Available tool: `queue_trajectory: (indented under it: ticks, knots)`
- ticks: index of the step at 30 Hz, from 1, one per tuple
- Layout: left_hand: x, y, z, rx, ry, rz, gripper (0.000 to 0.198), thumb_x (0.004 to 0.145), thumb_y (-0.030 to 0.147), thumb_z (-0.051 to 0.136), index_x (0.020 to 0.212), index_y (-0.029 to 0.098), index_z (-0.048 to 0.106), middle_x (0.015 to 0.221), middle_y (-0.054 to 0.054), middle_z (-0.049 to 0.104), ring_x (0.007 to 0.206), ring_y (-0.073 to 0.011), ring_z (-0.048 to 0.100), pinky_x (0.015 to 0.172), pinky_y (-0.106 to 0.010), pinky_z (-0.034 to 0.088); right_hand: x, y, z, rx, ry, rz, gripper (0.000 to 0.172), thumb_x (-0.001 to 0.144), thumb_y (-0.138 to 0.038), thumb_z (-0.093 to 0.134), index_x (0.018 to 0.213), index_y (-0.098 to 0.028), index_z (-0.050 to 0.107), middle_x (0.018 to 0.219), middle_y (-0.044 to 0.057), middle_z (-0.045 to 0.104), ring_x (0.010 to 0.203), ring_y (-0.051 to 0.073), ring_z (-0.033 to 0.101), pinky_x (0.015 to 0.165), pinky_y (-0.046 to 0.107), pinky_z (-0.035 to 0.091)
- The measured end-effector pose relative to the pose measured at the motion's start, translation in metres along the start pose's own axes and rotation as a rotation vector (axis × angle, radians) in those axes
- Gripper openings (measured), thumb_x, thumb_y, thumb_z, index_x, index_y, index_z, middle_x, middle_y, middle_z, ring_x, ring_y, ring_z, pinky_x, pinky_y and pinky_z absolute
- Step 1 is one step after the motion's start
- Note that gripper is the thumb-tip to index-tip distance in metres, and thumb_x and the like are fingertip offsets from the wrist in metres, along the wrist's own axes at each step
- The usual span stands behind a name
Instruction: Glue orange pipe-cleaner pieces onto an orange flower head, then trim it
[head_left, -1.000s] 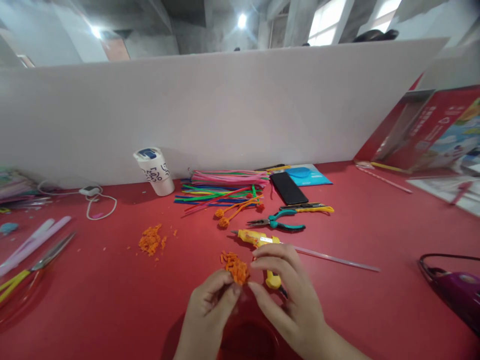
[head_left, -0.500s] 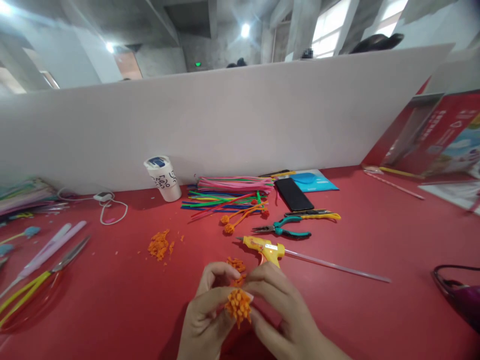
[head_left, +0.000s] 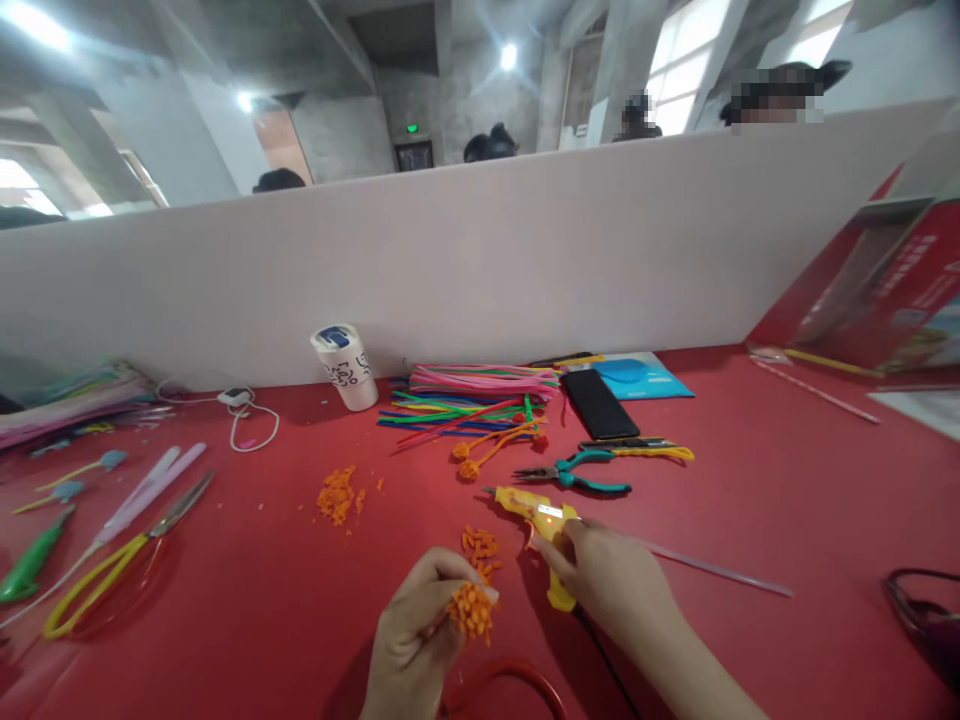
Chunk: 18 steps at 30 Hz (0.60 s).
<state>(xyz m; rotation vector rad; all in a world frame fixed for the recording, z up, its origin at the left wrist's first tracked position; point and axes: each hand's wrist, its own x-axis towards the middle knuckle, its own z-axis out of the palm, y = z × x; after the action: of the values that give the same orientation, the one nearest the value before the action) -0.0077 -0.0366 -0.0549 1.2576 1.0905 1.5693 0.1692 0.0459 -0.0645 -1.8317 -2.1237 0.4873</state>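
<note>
Between the thumb and fingers of my left hand (head_left: 420, 625) is a ball-shaped orange flower head (head_left: 472, 612) made of many short bits. My right hand (head_left: 619, 575) is closed on the back of a yellow hot glue gun (head_left: 517, 502), its fingers by the trigger. The gun lies on the table, nozzle to the left, and a clear glue stick (head_left: 735, 578) runs out behind it. Just beyond my left hand is a small heap of cut orange pieces (head_left: 480, 545). Finer orange scraps (head_left: 337, 495) lie further left.
Teal pliers (head_left: 574, 473), a black phone (head_left: 600, 405), coloured pipe cleaners (head_left: 465, 400) and orange-tipped stems (head_left: 495, 440) lie beyond the gun. A white cup (head_left: 345, 370) stands near the white partition (head_left: 450, 260). Scissors (head_left: 161, 530) and a green tool (head_left: 34, 565) are at left.
My right hand has left the orange flower head and moved right onto the glue gun. My left hand still holds the flower head. The camera view has shifted slightly.
</note>
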Motion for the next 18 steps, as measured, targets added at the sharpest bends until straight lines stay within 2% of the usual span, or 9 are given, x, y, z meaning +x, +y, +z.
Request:
queue_trajectory:
  ticks: [4,8,11,13,18]
  knots:
    - [0.001,0.004,0.0,-0.05,0.052,-0.039,0.025,0.074,0.046,0.063,0.076,0.023,0.073,0.073,-0.003,0.057,0.06,-0.0127,0.047,0.054,-0.023,0.039,0.008,0.007,0.009,0.12,-0.042,0.061,0.023,0.073,-0.038,0.055,0.058,-0.022,0.046,0.053,0.007,0.059,0.052,0.025,0.058,0.048,0.027,0.025]
    - [0.003,0.006,0.001,-0.092,0.118,-0.156,0.021,0.072,0.041,0.068,0.07,0.021,0.073,0.07,-0.002,0.055,0.054,-0.0092,0.045,0.048,-0.021,0.035,0.013,0.009,0.015,0.422,-0.082,0.087,0.022,0.067,-0.039,0.056,0.059,-0.022,0.045,0.055,0.003,0.056,0.055,0.021,0.057,0.05,0.027,0.032]
    - [0.004,0.006,0.0,-0.155,0.153,-0.262,0.022,0.069,0.041,0.071,0.068,0.019,0.075,0.065,-0.002,0.058,0.05,-0.0075,0.046,0.044,-0.019,0.035,0.014,0.008,0.007,0.74,-0.139,0.097,0.03,0.068,-0.049,0.052,0.076,-0.02,0.049,0.065,0.001,0.058,0.057,0.017,0.058,0.054,0.027,0.041]
    - [0.005,0.006,0.0,-0.234,0.15,-0.341,0.023,0.065,0.041,0.074,0.067,0.018,0.075,0.06,-0.002,0.06,0.047,-0.007,0.048,0.043,-0.018,0.035,0.01,0.005,-0.002,0.927,-0.189,0.099,0.034,0.069,-0.049,0.054,0.086,-0.02,0.049,0.069,-0.001,0.058,0.058,0.014,0.057,0.056,0.026,0.044]
    - [0.01,0.006,0.0,-0.479,0.153,-0.552,0.024,0.06,0.038,0.078,0.063,0.015,0.072,0.05,-0.001,0.061,0.041,-0.0042,0.047,0.039,-0.014,0.033,-0.009,-0.004,-0.015,1.25,-0.342,0.122,0.025,0.06,-0.036,0.063,0.073,-0.018,0.051,0.05,-0.003,0.051,0.045,0.011,0.048,0.048,0.024,0.038]
